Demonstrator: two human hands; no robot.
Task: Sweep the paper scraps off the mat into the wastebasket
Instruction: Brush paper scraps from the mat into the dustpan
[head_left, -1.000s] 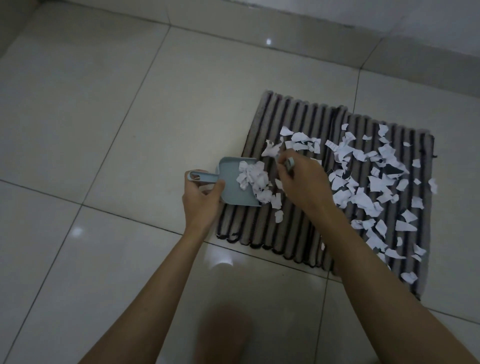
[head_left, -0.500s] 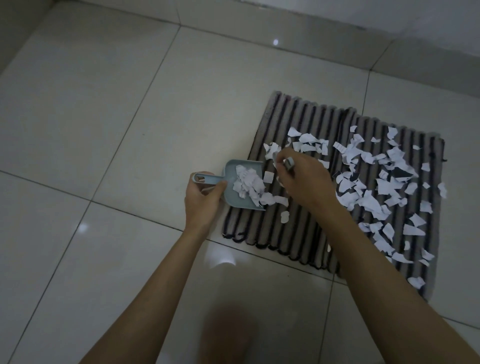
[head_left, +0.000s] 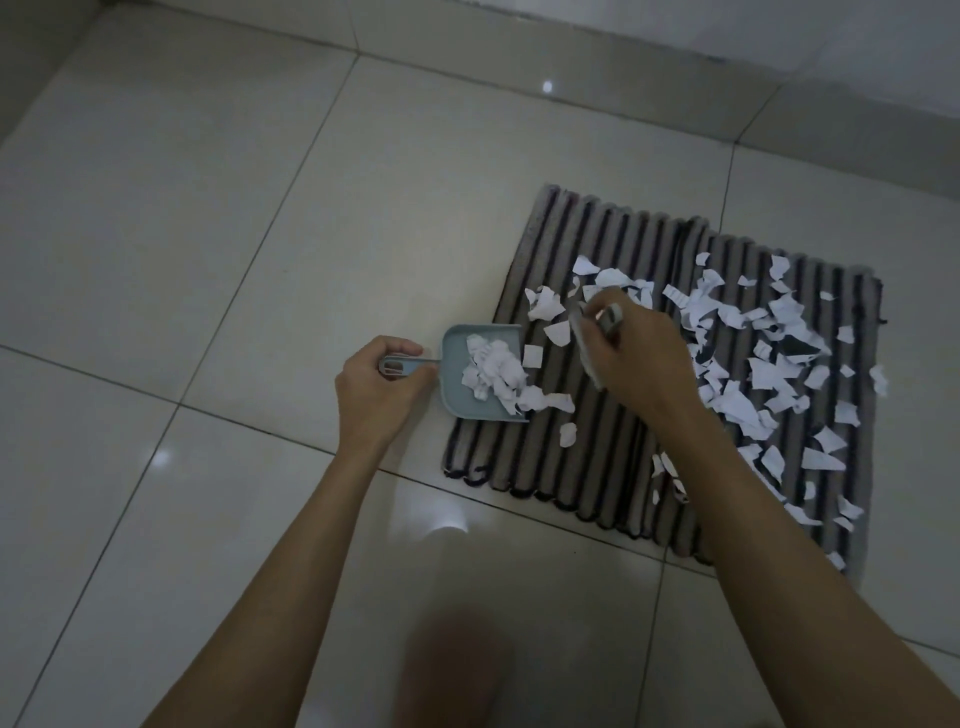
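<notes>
A striped grey-and-black mat lies on the tiled floor. White paper scraps cover its right half, with a few more near its left edge. My left hand grips the handle of a small pale blue dustpan that rests at the mat's left edge and holds a heap of scraps. My right hand is closed around a small hand brush, just right of the pan and over the mat. The brush is mostly hidden by my fingers. No wastebasket is in view.
Glossy pale floor tiles surround the mat on the left and front. A wall base runs along the back. A blurred body part, perhaps my knee, shows at the bottom centre.
My right hand with the brush has moved slightly up and right, away from the pan. The scrap heap sits deeper in the dustpan. The camera view has shifted a little.
</notes>
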